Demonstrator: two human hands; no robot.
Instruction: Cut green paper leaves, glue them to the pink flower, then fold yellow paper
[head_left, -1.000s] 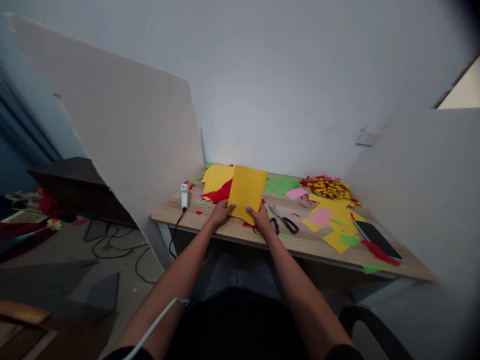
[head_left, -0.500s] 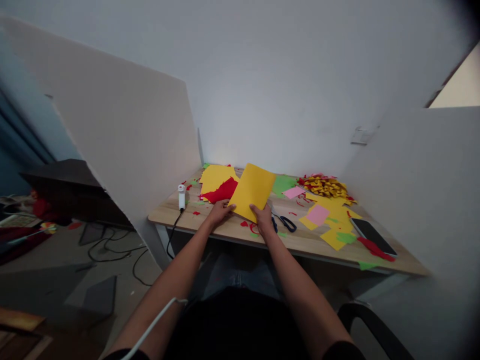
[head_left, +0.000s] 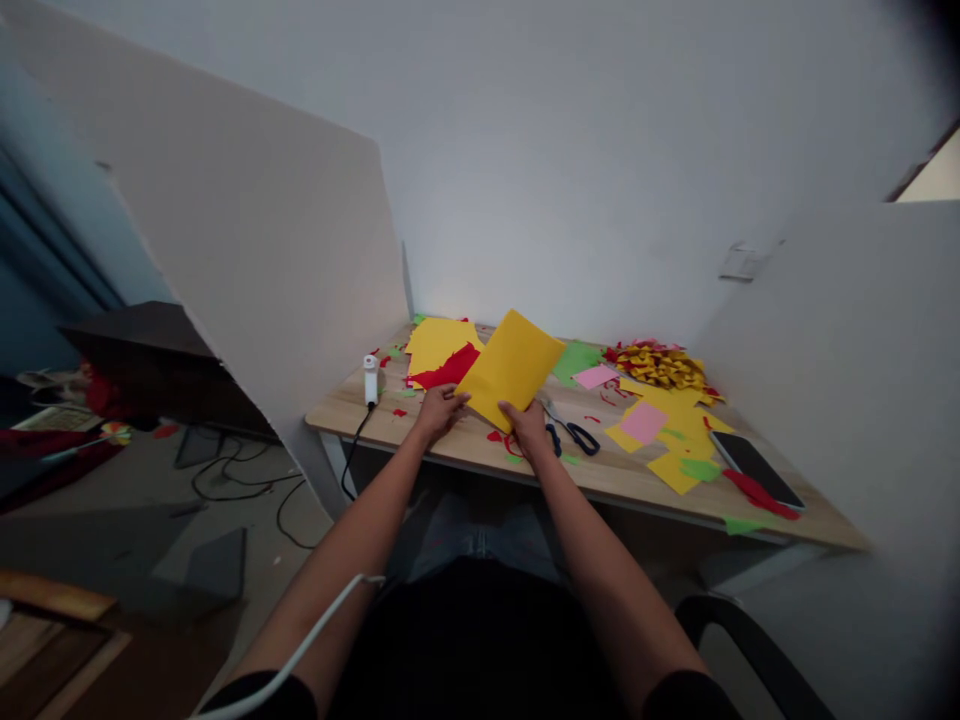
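Observation:
A yellow sheet of paper (head_left: 511, 365) is held up at a slant above the table's front part. My right hand (head_left: 529, 428) grips its lower right edge, thumb on top and fingers hidden beneath. At the left corner, my left hand (head_left: 439, 413) has its fingers closed against the edge of the same sheet. Just right of my right hand lie scissors (head_left: 576, 434) with dark handles. Behind my left hand, a torn red paper piece (head_left: 450, 368) overlaps a stack of yellow paper (head_left: 444, 340).
A white corded tool (head_left: 370, 382) stands on the wooden table (head_left: 397, 428) at left. To the right are a pile of folded yellow and red pieces (head_left: 660, 365), pink paper (head_left: 643, 423), green scraps (head_left: 577, 358) and a dark-screened phone or tablet (head_left: 754, 468). White panels flank the table.
The yellow sheet has tilted further to the right in my hands. My left hand has slid slightly up along its left edge. The whole view has shifted a little.

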